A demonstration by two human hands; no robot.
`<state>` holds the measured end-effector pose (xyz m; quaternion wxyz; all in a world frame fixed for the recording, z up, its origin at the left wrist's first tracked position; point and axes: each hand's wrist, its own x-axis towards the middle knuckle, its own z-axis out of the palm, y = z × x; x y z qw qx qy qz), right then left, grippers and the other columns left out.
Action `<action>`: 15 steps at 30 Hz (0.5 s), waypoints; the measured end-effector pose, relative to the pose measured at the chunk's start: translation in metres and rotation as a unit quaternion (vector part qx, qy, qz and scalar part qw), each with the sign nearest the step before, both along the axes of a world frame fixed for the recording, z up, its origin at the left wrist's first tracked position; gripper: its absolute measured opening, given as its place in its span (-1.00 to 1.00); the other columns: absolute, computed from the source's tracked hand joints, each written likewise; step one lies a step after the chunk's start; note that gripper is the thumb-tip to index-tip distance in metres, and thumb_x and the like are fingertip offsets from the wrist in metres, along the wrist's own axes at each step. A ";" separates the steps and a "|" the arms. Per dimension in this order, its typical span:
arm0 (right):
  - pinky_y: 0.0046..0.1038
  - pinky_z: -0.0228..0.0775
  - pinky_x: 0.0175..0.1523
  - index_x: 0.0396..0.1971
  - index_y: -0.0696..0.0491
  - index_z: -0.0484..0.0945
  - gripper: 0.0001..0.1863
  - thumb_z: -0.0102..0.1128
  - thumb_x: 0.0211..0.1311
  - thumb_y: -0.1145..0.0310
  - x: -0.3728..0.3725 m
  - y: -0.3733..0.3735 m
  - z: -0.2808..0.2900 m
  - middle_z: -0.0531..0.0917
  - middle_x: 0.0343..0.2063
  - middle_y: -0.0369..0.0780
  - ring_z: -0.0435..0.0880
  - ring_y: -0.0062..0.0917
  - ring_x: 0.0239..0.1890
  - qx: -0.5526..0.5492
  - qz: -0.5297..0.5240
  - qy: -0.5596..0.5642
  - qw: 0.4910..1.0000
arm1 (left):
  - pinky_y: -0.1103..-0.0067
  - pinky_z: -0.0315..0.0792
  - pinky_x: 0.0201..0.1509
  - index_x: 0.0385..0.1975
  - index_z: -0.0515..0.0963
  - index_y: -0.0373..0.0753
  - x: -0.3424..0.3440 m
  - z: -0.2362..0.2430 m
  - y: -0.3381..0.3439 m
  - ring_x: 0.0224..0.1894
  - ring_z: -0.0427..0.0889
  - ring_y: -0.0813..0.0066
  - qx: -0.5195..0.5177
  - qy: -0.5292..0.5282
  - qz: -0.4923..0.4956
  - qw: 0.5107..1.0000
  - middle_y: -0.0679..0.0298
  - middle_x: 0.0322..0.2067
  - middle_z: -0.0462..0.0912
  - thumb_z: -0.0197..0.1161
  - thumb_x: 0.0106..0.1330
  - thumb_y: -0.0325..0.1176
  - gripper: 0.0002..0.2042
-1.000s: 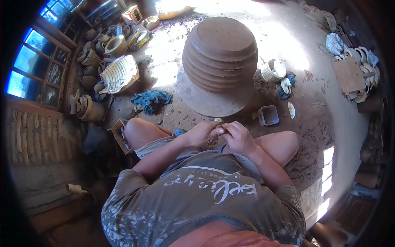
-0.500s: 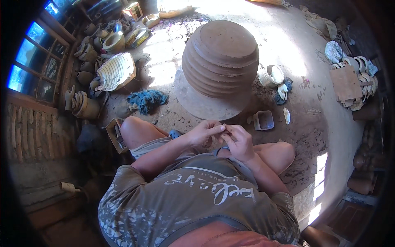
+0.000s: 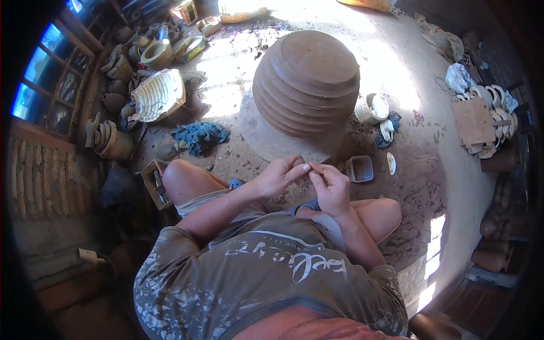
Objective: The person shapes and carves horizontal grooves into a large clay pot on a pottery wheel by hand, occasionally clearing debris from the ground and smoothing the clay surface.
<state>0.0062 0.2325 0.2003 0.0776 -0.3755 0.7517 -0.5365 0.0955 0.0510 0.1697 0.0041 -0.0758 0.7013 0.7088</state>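
Note:
My left hand [image 3: 280, 178] and my right hand [image 3: 332, 187] meet in front of my lap, thumbs and fingertips pinched together. Whatever lies between them, if anything, is too small to make out. Just beyond stands a large brown clay vessel [image 3: 303, 93], ribbed all round with thick ridges and topped by a flat round face. It rests on a round grey base [image 3: 263, 139], whose near edge lies close to my fingertips. Neither hand touches the vessel.
Right of the base are a clear plastic tub [image 3: 360, 169], a white oval piece [image 3: 391, 163] and a whitish bucket [image 3: 372, 109]. Left lie a crumpled blue cloth [image 3: 199, 137], a ribbed white mould [image 3: 158, 96] and a wooden tool box [image 3: 156, 184]. Pots line the window wall.
Both hands have moved slightly forward toward the base, and their fingers have shifted while staying together. The vessel looks unchanged; the whole view has moved a little.

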 end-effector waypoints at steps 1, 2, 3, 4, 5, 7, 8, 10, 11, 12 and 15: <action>-0.40 0.65 -0.15 -0.11 0.22 0.76 -0.81 0.37 0.31 0.56 -0.002 0.002 0.001 0.79 -0.26 -0.04 0.82 -0.35 -0.25 0.017 0.016 -0.003 1.000 | 0.61 0.44 -0.29 -0.23 0.56 -0.27 0.000 0.002 -0.002 -0.40 0.53 0.67 -0.024 0.008 -0.018 1.000 0.40 -0.48 0.57 0.09 0.66 -0.04 -0.62; -0.40 0.65 -0.15 -0.09 0.22 0.76 -0.80 0.38 0.30 0.56 -0.003 0.007 0.003 0.79 -0.25 -0.04 0.83 -0.35 -0.24 0.034 0.032 -0.007 0.999 | 0.60 0.46 -0.29 -0.23 0.56 -0.27 0.001 0.001 -0.003 -0.40 0.54 0.66 -0.013 0.001 -0.036 0.999 0.40 -0.47 0.57 0.10 0.66 -0.04 -0.62; -0.40 0.65 -0.15 -0.08 0.22 0.76 -0.78 0.38 0.30 0.55 -0.003 0.011 0.003 0.79 -0.25 -0.04 0.83 -0.35 -0.24 0.052 0.048 -0.010 0.997 | 0.59 0.47 -0.28 -0.24 0.56 -0.27 0.004 -0.002 -0.003 -0.39 0.55 0.65 -0.001 -0.007 -0.054 0.999 0.40 -0.46 0.58 0.11 0.65 -0.04 -0.62; -0.43 0.64 -0.16 -0.08 0.23 0.76 -0.79 0.38 0.31 0.54 -0.005 0.014 0.001 0.79 -0.24 -0.05 0.82 -0.39 -0.24 0.057 0.062 -0.036 0.996 | 0.59 0.48 -0.27 -0.25 0.56 -0.27 0.006 -0.006 -0.002 -0.38 0.57 0.63 0.011 -0.015 -0.072 0.997 0.40 -0.45 0.58 0.11 0.65 -0.04 -0.62; -0.45 0.64 -0.16 -0.08 0.25 0.75 -0.79 0.38 0.32 0.54 -0.006 0.017 -0.002 0.79 -0.22 -0.07 0.81 -0.44 -0.23 0.063 0.075 -0.061 0.993 | 0.60 0.47 -0.29 -0.25 0.56 -0.27 0.008 -0.012 -0.002 -0.40 0.56 0.64 0.036 -0.011 -0.072 0.997 0.40 -0.46 0.58 0.10 0.65 -0.02 -0.61; -0.44 0.64 -0.16 -0.09 0.25 0.74 -0.78 0.40 0.31 0.52 -0.005 0.019 -0.003 0.78 -0.21 -0.07 0.80 -0.42 -0.23 0.063 0.083 -0.030 0.994 | 0.62 0.46 -0.31 -0.26 0.55 -0.27 0.011 -0.016 0.001 -0.43 0.55 0.65 0.087 -0.002 -0.074 0.993 0.40 -0.48 0.57 0.08 0.66 0.00 -0.58; -0.41 0.64 -0.16 -0.09 0.25 0.74 -0.77 0.40 0.29 0.51 -0.002 0.018 -0.002 0.77 -0.22 -0.06 0.80 -0.36 -0.24 0.056 0.078 0.028 0.995 | 0.63 0.44 -0.34 -0.25 0.56 -0.27 0.013 -0.018 0.005 -0.44 0.56 0.66 0.122 -0.011 -0.054 0.991 0.40 -0.48 0.57 0.07 0.66 0.02 -0.57; -0.35 0.64 -0.16 -0.09 0.25 0.72 -0.75 0.42 0.26 0.50 0.002 0.016 -0.003 0.76 -0.24 -0.06 0.78 -0.27 -0.24 0.047 0.080 0.127 0.987 | 0.66 0.42 -0.38 -0.22 0.58 -0.28 0.014 -0.003 0.018 -0.46 0.56 0.67 0.190 -0.032 -0.019 0.981 0.40 -0.48 0.57 0.04 0.66 0.06 -0.53; -0.33 0.63 -0.15 -0.10 0.25 0.70 -0.75 0.42 0.24 0.50 0.003 0.016 -0.004 0.74 -0.24 -0.07 0.76 -0.24 -0.24 0.046 0.089 0.170 0.980 | 0.67 0.41 -0.40 -0.20 0.59 -0.28 0.013 -0.008 0.024 -0.47 0.56 0.68 0.191 -0.036 -0.018 0.981 0.40 -0.48 0.57 0.02 0.66 0.07 -0.53; -0.30 0.63 -0.15 -0.10 0.26 0.69 -0.74 0.42 0.23 0.50 0.004 0.015 -0.006 0.73 -0.24 -0.07 0.74 -0.21 -0.25 0.043 0.098 0.212 0.971 | 0.69 0.39 -0.42 -0.17 0.60 -0.27 0.013 -0.014 0.029 -0.47 0.56 0.68 0.190 -0.039 -0.017 0.981 0.40 -0.48 0.57 0.01 0.66 0.08 -0.52; -0.23 0.59 -0.15 -0.13 0.26 0.66 -0.74 0.42 0.19 0.51 0.001 0.019 -0.021 0.70 -0.25 -0.07 0.67 -0.13 -0.25 0.056 0.103 0.268 0.956 | 0.71 0.36 -0.46 -0.10 0.61 -0.25 0.015 -0.024 0.029 -0.47 0.57 0.70 0.216 -0.080 -0.038 0.972 0.39 -0.44 0.58 -0.01 0.67 0.08 -0.53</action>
